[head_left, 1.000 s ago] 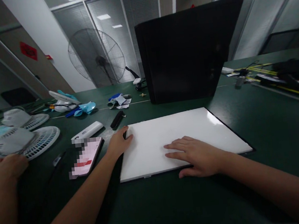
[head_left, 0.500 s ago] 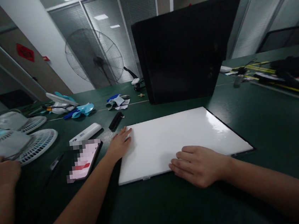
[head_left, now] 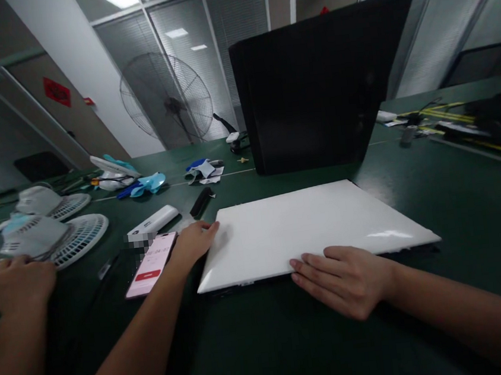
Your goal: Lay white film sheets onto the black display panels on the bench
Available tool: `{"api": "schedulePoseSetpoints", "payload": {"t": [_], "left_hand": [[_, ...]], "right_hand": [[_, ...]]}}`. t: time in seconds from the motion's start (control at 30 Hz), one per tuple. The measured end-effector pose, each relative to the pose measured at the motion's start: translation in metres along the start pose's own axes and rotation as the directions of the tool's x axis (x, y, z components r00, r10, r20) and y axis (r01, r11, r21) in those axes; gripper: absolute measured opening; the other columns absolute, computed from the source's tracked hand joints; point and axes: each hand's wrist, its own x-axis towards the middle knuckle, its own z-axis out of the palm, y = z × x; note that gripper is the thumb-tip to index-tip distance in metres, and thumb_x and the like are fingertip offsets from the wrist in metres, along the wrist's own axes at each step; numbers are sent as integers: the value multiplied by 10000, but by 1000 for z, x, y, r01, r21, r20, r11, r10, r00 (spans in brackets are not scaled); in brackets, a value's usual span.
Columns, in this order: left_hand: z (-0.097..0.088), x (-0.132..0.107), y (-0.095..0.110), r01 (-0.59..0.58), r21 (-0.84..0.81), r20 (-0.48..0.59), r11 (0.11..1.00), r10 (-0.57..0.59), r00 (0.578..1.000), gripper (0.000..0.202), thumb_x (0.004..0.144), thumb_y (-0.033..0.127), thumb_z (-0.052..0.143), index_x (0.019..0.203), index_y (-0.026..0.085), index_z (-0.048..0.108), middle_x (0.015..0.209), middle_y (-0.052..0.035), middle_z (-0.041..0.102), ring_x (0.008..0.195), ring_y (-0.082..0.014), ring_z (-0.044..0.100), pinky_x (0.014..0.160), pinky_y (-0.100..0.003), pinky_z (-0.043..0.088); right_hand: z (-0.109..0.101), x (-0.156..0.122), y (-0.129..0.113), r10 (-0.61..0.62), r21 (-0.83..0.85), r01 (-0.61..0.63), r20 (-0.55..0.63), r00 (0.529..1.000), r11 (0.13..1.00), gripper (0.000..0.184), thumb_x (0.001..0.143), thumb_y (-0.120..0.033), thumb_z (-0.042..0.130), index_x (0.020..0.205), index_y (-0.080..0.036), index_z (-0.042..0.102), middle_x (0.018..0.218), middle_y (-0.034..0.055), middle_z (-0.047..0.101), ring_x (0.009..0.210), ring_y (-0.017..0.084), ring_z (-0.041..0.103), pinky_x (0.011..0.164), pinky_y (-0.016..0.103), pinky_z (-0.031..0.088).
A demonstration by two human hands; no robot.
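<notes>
A glossy white sheet (head_left: pixel 308 223) lies in front of me with its front edge raised a little above a dark base. My left hand (head_left: pixel 192 241) grips the sheet's left edge, the fingers at its far left corner. At the front edge, my right hand (head_left: pixel 347 279) has its fingers together, fingertips on the rim; the thumb is hidden. A phone (head_left: pixel 153 264) with a lit pink screen lies beside my left forearm. Behind it are a white oblong device (head_left: pixel 153 221) and a small black object (head_left: pixel 200 201).
A large black panel (head_left: pixel 312 91) stands upright behind the sheet. White fans (head_left: pixel 83 238) lie at the left, near another person's hands (head_left: pixel 19 283). Blue gloves (head_left: pixel 147 184) and scraps (head_left: pixel 206 169) sit farther back. Dark and yellow strips (head_left: pixel 477 134) lie at the right.
The white sheet's front edge has risen slightly off the dark base, with both my hands at its edges. The view has shifted a little, and the other person's second hand has come into sight.
</notes>
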Motion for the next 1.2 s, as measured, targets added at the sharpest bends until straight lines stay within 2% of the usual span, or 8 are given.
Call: {"api": "schedulePoseSetpoints", "payload": {"t": [0.1,0.2,0.37,0.77,0.9,1.0,1.07,1.2], "left_hand": [[-1,-3,2,58,-119,97,991,-47,994,518,878,566,596,1143,151,757,1021,-171,796,754,-321,749,628,-366,538],[4,-2,0,78,-369,103,926,-42,994,429,815,501,706,1028,135,780,1021,-167,799,859,-321,758,717,-375,577],[10,-3,1,205,-754,214,623,-62,975,305,765,312,804,1002,123,773,1005,-168,801,943,-309,768,841,-403,616],[16,-7,5,304,-914,340,269,95,936,540,782,70,765,1311,149,687,951,-125,813,798,-271,787,710,-401,654],[15,-15,13,325,-920,354,219,104,930,656,783,27,730,1417,133,601,1008,-141,812,762,-238,784,685,-359,649],[18,-27,23,334,-919,366,208,141,920,684,791,37,737,1447,135,572,1056,-140,809,760,-208,780,698,-323,639],[24,-36,30,344,-916,389,208,240,889,664,793,72,762,1431,129,588,1081,-145,806,764,-203,777,696,-309,631],[41,-53,45,390,-894,448,221,487,750,570,843,231,795,1384,141,640,1138,-154,791,804,-191,775,701,-279,613]], "right_hand": [[-4,0,2,10,4,-10,-7,1000,1000,309,992,-174,541,1187,-31,732,1200,226,736,1022,264,712,571,303,516],[-9,2,5,22,11,-21,-18,1000,1000,304,983,-154,543,1184,-22,730,1202,230,735,1030,271,716,573,307,519],[-20,4,11,67,-18,-68,-45,997,998,303,995,-130,532,1200,-12,722,1215,219,735,1076,261,712,642,311,548],[-18,18,10,222,48,-222,17,975,974,159,968,-187,662,1104,-131,724,1082,104,757,956,215,688,737,345,544],[-20,37,-1,342,-76,-334,181,922,940,258,963,-97,555,1177,-102,699,1084,129,738,856,207,666,651,330,526],[-34,41,-11,326,-62,-321,81,942,945,232,990,-104,505,1102,-115,707,983,103,738,828,184,652,656,308,522],[-53,36,-23,339,-46,-338,37,940,940,247,1000,-104,473,1060,-135,710,945,87,738,859,182,658,706,312,537],[-96,1,-67,463,-133,-449,112,879,884,366,982,-124,456,1216,-209,724,1130,63,759,1031,206,675,808,343,564]]}}
